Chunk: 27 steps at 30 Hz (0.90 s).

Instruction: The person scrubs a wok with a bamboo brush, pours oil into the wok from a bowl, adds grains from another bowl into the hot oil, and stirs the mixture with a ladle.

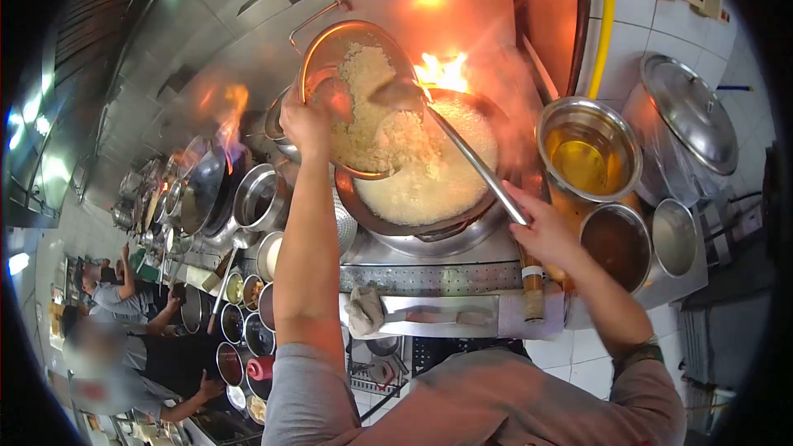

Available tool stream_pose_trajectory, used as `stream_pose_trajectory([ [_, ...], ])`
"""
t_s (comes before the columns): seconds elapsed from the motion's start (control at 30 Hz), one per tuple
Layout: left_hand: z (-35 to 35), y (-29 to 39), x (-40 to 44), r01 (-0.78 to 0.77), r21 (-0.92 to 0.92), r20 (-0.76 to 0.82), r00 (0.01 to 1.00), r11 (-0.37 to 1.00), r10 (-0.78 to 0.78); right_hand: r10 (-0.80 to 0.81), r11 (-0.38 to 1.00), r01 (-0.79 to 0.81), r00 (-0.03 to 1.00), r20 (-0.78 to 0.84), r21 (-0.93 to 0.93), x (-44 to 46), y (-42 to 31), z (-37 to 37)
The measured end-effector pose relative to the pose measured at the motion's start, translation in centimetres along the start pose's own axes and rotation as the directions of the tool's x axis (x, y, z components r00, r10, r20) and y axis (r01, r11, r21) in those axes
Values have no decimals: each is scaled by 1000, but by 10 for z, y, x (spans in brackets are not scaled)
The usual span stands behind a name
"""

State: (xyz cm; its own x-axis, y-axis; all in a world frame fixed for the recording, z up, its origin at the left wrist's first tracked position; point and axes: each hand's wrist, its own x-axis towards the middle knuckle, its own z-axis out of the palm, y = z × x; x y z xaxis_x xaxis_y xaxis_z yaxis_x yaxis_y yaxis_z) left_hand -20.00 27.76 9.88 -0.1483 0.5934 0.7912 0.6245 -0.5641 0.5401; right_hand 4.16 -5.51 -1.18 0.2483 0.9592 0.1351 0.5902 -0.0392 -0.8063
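My left hand (306, 125) grips the rim of a large metal bowl (332, 99), which is tilted over a wok (353, 198). Pale crumbly food (368, 70), rice or something minced, lies in the bowl and spills over its lower edge. Frothy, pale liquid (429, 202) fills the wok. The fingers of my right hand (541, 225) are closed round the end of a long-handled ladle (475, 153). Its head is at the bowl's mouth, against the food. Flames (442, 73) rise behind the wok.
On the right stand a pot of yellow liquid (582, 161), a dark-filled pot (615, 244) and a lidded container (690, 111). A cloth (363, 311) lies on the front ledge. Other people (124, 347) work at the left, near seasoning bowls (231, 363) and another flaming wok (227, 186).
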Motion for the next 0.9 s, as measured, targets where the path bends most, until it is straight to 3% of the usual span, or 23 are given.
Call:
stream_pose_trajectory([
  [0.03,-1,0,-1,-3,-28,-8,1000,1000,3,52,977,-46,998,-24,209,0,-2,20],
  [0.1,1,5,-5,-34,-50,-14,999,998,34,26,885,13,997,-78,466,12,-10,69],
  [0.13,2,9,-10,-61,-47,-14,998,997,60,109,777,-102,994,28,621,13,-26,87],
  [0.17,4,15,-14,-91,-49,-14,996,995,90,9,755,-84,993,117,650,18,-34,100],
  [0.27,-7,19,-14,77,-67,37,997,995,-75,58,770,-122,991,121,627,9,-47,97],
  [0.3,-13,15,-15,22,-46,35,999,999,-20,119,749,-145,989,83,646,-4,-61,95],
  [0.4,-15,23,-30,-36,2,6,999,999,36,83,822,-151,986,146,549,-6,-70,126],
  [0.43,-19,25,-26,47,-8,65,997,999,-46,82,786,-116,993,83,608,-8,-68,137],
  [0.53,-26,7,-15,40,-50,92,995,998,-36,155,706,-142,987,44,694,-17,-68,144],
  [0.57,-13,-6,-16,-49,9,-32,998,999,49,132,710,-145,989,72,689,-19,-72,152],
  [0.67,-45,47,-24,117,-20,172,979,993,-112,93,695,-125,992,83,708,-20,-77,171],
  [0.7,-42,42,-21,112,13,92,989,994,-113,92,679,-103,994,55,727,-18,-73,171],
  [0.8,-29,32,-14,-147,-44,-47,988,988,144,140,659,-89,990,-6,747,-18,-82,180],
  [0.83,-26,33,-16,-139,53,-1,990,989,139,135,647,-103,991,20,756,-18,-81,186],
  [0.9,-35,38,-7,-148,55,2,989,987,148,88,664,-111,994,70,740,-17,-80,164],
])
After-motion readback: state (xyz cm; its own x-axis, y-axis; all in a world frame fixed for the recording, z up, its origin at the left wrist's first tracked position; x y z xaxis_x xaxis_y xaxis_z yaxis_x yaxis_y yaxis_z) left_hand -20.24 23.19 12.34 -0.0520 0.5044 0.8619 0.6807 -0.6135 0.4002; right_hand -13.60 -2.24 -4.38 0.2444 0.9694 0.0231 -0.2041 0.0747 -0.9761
